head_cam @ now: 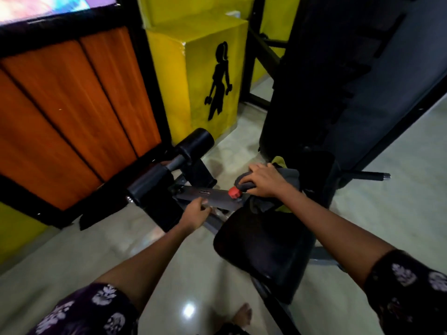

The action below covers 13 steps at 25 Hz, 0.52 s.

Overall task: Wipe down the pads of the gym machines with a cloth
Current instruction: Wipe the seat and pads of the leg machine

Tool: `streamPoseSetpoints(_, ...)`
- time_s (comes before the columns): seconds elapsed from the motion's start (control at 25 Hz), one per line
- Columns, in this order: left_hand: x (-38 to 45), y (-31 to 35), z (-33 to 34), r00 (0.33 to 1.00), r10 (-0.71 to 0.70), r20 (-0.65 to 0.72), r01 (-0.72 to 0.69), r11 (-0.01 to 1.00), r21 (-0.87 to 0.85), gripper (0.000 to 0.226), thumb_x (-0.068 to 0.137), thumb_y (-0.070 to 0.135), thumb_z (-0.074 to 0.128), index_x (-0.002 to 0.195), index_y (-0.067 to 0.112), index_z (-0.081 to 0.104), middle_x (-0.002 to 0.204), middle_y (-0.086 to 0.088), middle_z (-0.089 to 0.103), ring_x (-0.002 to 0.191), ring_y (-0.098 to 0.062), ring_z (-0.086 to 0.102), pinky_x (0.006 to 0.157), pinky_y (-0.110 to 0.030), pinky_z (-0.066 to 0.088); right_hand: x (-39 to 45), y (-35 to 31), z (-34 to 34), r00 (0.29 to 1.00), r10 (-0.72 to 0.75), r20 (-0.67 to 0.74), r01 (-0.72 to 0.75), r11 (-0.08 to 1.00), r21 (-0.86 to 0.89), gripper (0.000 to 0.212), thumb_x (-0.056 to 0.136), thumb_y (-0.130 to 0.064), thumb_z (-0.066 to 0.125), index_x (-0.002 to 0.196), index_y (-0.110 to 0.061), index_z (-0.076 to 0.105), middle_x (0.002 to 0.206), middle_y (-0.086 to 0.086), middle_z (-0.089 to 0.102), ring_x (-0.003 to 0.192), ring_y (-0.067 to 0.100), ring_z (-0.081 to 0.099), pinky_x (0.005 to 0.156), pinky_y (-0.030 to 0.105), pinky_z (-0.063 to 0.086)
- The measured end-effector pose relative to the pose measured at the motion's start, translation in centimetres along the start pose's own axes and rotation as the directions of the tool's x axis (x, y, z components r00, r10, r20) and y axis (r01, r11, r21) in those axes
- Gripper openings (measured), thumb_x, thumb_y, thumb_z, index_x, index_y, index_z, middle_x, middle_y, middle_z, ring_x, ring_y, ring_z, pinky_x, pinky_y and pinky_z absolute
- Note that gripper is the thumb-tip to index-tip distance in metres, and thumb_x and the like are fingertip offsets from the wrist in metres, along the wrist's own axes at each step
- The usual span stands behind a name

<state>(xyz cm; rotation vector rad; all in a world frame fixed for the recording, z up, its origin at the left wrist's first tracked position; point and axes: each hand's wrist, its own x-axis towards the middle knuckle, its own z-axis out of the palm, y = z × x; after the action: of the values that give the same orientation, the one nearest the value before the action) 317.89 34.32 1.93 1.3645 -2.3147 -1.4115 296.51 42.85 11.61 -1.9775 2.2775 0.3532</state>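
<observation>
Pale glossy floor under a black gym bench

The floor (101, 257) is smooth, pale greenish-grey, with a bright glare spot near the lower middle; on it stands the bench frame (208, 193), its grey metal beam carrying a black seat pad (263, 250) and two black roller pads (193, 145); a yellow block (193, 76) with a black figure painted on it stands on the floor behind; a bare foot (243, 315) rests on the floor at the bottom edge.
</observation>
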Motion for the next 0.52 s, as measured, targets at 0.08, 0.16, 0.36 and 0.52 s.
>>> streamPoseSetpoints(0.08,-1.7,-1.5,-2.7,0.998,0.013,-0.069,-0.009,0.998,0.062,0.033,0.094,0.018,0.055,0.124,0.004,0.053,0.126,-0.011,0.057,0.116,-0.027,0.054,0.094,-0.03,0.041,1.1,-3.8,-1.3,0.999,-0.046,-0.014,0.047,0.999,0.025,0.037,0.086,-0.044,0.053,0.122,-0.038,0.057,0.115,0.008,0.046,0.111,0.03,0.045,0.087,0.042,0.036)
streamPoseSetpoints(0.16,-3.3,-3.1,-5.5,0.99,0.001,-0.144,0.011,0.996,0.083,0.031,0.093,0.018,0.056,0.12,0.004,0.056,0.124,-0.012,0.059,0.115,-0.026,0.054,0.091,-0.028,0.04,2.2,-7.6,-2.2,0.998,-0.049,-0.041,0.053,0.993,0.109,0.041,0.089,-0.042,0.052,0.129,-0.032,0.053,0.121,0.01,0.045,0.114,0.03,0.043,0.092,0.043,0.035)
streamPoseSetpoints(0.36,-5.2,-5.9,-11.7,0.975,-0.01,-0.224,0.044,0.988,0.148,0.036,0.092,0.018,0.057,0.124,0.0,0.054,0.128,-0.015,0.056,0.118,-0.027,0.052,0.096,-0.029,0.038,5.3,-14.8,-2.2,0.99,-0.045,-0.13,0.083,0.95,0.3,0.04,0.092,-0.038,0.049,0.131,-0.034,0.051,0.121,0.011,0.044,0.115,0.032,0.043,0.093,0.042,0.037)
streamPoseSetpoints(0.52,-3.2,-7.3,-16.0,0.966,-0.021,-0.258,0.067,0.983,0.172,0.038,0.093,0.019,0.057,0.126,0.001,0.052,0.13,-0.014,0.055,0.119,-0.026,0.052,0.098,-0.031,0.039,9.8,-17.3,-2.3,0.992,-0.026,-0.125,0.072,0.922,0.38,0.04,0.093,-0.036,0.049,0.131,-0.027,0.052,0.119,0.012,0.043,0.115,0.034,0.043,0.092,0.045,0.041)
